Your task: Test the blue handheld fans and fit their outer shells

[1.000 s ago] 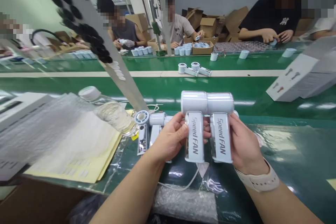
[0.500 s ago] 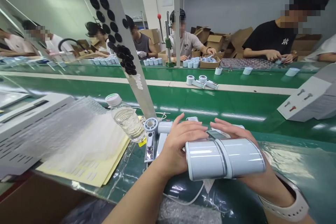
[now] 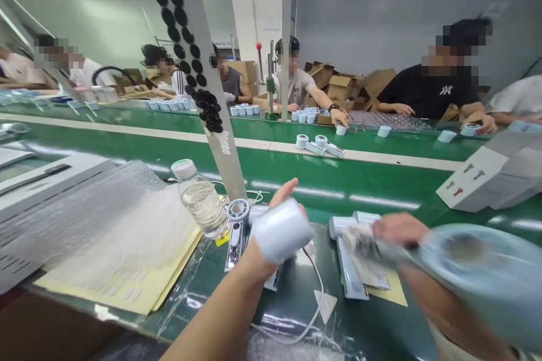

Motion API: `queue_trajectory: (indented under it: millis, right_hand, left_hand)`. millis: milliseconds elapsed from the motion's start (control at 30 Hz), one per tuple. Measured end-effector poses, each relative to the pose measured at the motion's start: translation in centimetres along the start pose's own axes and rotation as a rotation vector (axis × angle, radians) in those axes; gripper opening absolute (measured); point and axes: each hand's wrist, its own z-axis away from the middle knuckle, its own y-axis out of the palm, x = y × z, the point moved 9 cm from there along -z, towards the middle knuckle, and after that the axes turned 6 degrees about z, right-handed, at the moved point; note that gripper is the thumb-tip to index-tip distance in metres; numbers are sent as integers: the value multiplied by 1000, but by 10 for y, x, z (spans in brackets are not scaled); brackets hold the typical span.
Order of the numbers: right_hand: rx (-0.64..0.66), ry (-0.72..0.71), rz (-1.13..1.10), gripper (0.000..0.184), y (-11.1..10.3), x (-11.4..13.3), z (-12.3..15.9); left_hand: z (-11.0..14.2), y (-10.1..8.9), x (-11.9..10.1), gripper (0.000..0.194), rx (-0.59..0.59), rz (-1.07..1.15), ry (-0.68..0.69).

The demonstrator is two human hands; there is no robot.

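Counter (image 3: pixel 292 307): green, running beneath your hands.
Left hand (image 3: pixel 265 251): grip narrow, closed around a white fan (image 3: pixel 282 230), held above the counter.
Right hand (image 3: pixel 400 229): grip too blurred to tell, beside a blurred fan (image 3: pixel 476 271).
Nearby: more fans (image 3: pixel 349 254), water bottle (image 3: pixel 202 206).

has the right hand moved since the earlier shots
Yes. Judged against the water bottle, the right hand has moved right, further from the bottle, and is now beside the white handheld fans.

Water bottle (image 3: pixel 201 201) left of fan (image 3: pixel 235 234)
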Motion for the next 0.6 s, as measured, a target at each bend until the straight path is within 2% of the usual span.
queue_trajectory:
  millis: [133,200,300,400,467,567,600]
  right_hand:
    - [-22,-43,-26,19,18,15,2]
    - [-39,-21,-85,17,25,13,0]
    - [-140,111,-102,18,24,-11,-3]
    - [-232,297,160,25,16,-33,0]
    - [-161,288,183,30,20,-29,1]
    - [78,70,-171,23,41,1,-1]
    - [107,30,-236,22,42,9,0]
  left_hand:
    - [-3,-3,8,26,-101,-14,39]
    - [-4,-8,6,25,-147,-56,75]
    - [-6,-21,13,27,-241,-36,4]
    - [-6,-31,26,29,-328,76,-141]
    - [-6,-27,28,36,-278,124,-184]
    - [-6,-7,23,36,-69,182,-188]
    - [-5,-3,19,33,-27,152,-158]
